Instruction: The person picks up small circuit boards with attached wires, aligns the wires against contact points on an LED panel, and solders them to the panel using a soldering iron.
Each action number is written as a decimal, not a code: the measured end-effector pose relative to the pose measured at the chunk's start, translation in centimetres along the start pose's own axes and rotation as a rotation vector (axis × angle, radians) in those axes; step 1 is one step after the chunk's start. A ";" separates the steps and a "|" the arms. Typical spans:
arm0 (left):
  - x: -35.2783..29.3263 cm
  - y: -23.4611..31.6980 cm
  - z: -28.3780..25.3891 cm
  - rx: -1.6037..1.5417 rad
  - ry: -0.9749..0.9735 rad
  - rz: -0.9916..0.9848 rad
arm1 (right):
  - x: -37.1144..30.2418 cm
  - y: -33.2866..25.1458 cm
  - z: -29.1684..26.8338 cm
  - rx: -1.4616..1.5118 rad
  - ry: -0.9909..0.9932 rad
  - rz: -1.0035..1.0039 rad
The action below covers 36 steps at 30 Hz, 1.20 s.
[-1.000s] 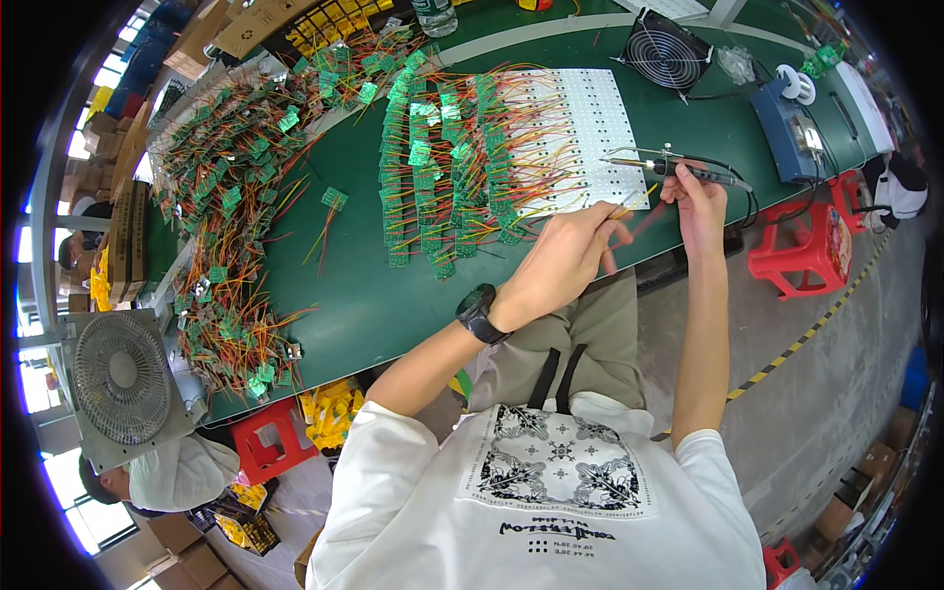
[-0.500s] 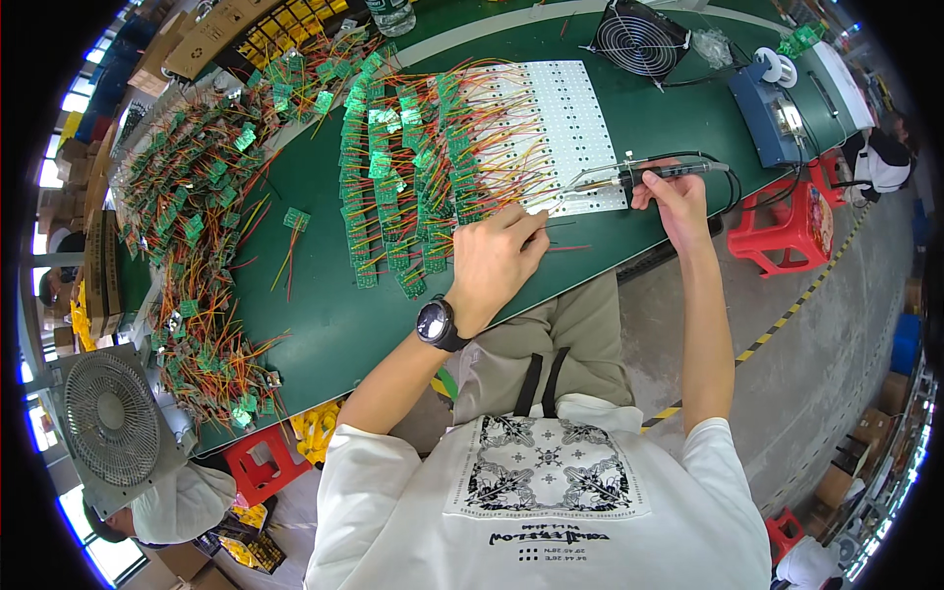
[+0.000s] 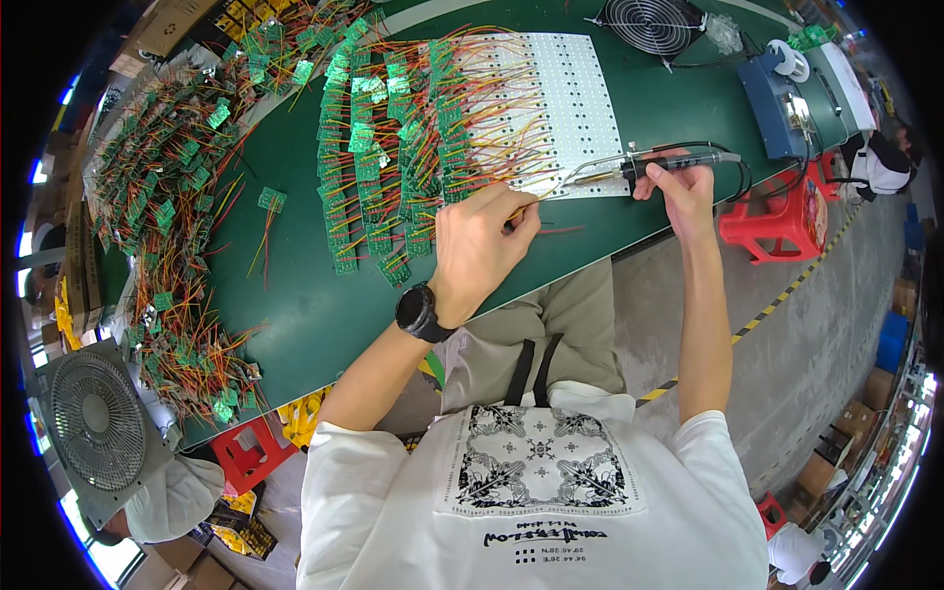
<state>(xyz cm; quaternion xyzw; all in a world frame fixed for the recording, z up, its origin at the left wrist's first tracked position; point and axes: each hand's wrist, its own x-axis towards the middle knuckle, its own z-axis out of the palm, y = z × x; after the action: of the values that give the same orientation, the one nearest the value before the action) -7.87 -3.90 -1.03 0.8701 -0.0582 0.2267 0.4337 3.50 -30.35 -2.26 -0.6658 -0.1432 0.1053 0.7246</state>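
My right hand (image 3: 680, 195) grips a soldering iron (image 3: 678, 162) by its black handle, with a thin metal feed tube along its front. Its tip reaches left over the near edge of a white perforated board (image 3: 580, 108). Beside that tip, my left hand (image 3: 484, 236) is closed, thumb and forefinger pinched at the board's near left corner on what looks like a thin wire. Rows of small green circuit boards (image 3: 369, 187) lie left of the white board, their red and yellow wires running onto it. A loose red wire (image 3: 560, 230) lies near my left fingertips.
A large heap of wired circuit boards (image 3: 162, 197) covers the table's left side; one board (image 3: 272, 201) lies apart. At the back right stand a black fan (image 3: 649, 25) and a blue soldering unit (image 3: 772, 103). A red stool (image 3: 782, 221) stands beyond the table edge.
The whole view has shifted a little, so the table's things sit higher and further left. Both hands stay near the white board's near edge, the iron's tip still close to my left fingers.
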 end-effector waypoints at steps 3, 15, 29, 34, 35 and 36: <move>0.0 -0.1 0.1 -0.010 -0.002 0.016 | -0.1 -0.2 0.1 0.001 0.003 0.003; -0.1 -0.3 0.3 0.030 -0.006 0.026 | -0.2 -0.2 0.2 -0.037 -0.022 -0.022; -0.1 -0.4 0.3 0.011 -0.016 0.035 | -0.2 -0.2 0.3 -0.078 -0.019 -0.021; -0.1 -0.4 0.3 0.017 -0.009 0.041 | -0.2 -0.2 0.3 -0.083 -0.019 -0.027; -0.1 -0.4 0.3 0.017 -0.010 0.040 | -0.2 -0.1 0.3 -0.083 -0.022 -0.030; -0.1 -0.4 0.3 0.018 -0.013 0.031 | -0.1 0.0 0.1 -0.082 -0.023 -0.028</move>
<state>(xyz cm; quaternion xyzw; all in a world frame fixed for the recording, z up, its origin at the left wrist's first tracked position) -7.75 -3.89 -1.48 0.8745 -0.0724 0.2282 0.4219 3.33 -30.25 -2.29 -0.6916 -0.1649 0.0966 0.6965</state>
